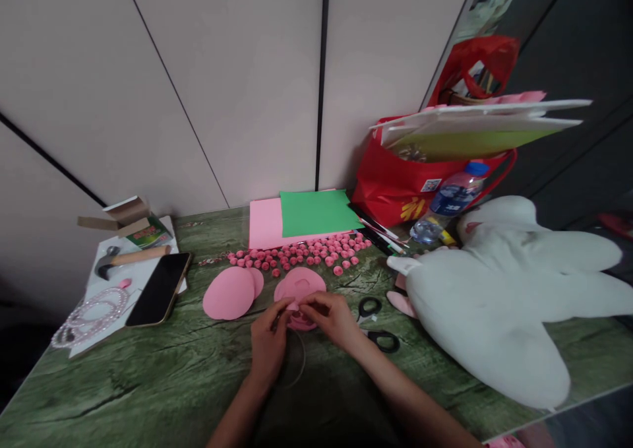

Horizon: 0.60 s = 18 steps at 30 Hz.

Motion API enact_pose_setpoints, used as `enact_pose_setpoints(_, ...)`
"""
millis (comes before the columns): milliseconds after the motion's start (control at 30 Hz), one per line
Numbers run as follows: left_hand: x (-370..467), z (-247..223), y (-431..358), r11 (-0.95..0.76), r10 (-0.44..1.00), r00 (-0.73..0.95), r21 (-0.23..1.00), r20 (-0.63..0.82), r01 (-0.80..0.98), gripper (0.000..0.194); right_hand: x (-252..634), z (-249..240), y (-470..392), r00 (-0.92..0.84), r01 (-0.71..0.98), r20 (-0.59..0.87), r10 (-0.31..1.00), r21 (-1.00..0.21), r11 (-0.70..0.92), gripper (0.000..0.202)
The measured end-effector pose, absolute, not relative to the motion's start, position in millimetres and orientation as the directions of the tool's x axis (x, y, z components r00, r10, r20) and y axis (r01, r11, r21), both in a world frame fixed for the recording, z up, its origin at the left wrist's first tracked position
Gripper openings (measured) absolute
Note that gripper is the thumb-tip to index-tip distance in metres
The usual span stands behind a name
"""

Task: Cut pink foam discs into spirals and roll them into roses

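Observation:
My left hand (pixel 268 339) and my right hand (pixel 330 316) meet over a pink foam disc (pixel 300 285) on the green table (pixel 148 382). Both pinch a small pink piece (pixel 295 308) between their fingertips at the disc's near edge. A thin clear wire loop (pixel 299 362) hangs below my hands. Two more pink discs (pixel 230 292) lie just left of my left hand. Several small pink rolled beads (pixel 301 251) are scattered in a band behind the discs. Black-handled scissors (pixel 376 322) lie right of my right hand.
Pink and green sheets (pixel 301 217) lie at the wall. A red bag (pixel 405 181), a water bottle (pixel 448 204) and a white plush toy (pixel 499 296) fill the right side. At the left are a phone (pixel 159 288), a hammer (pixel 129 258), a bead string (pixel 89 313) and a small box (pixel 131 222).

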<state>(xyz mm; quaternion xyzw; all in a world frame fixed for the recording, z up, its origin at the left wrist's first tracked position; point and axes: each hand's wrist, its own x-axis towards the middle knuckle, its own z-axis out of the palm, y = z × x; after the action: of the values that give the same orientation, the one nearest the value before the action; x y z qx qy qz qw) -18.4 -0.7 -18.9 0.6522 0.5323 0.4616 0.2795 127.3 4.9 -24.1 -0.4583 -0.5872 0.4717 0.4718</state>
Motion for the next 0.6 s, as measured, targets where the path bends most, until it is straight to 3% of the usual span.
enact_pose_setpoints(300,-21.6,-16.2,2.4,-0.550,0.833,0.256,0.679,0.491,0.487,0.024,133.6,-23.6,6.6,-0.249,-0.013,-0.019,0.968,-1.000,-0.023,0.022)
enact_pose_setpoints(600,-22.5,-18.1,4.0,-0.468,0.883,0.229,0.746,0.409,0.473,0.023,131.7,-21.7,3.8,-0.255,0.029,0.025,0.967,-0.999,0.033,0.024)
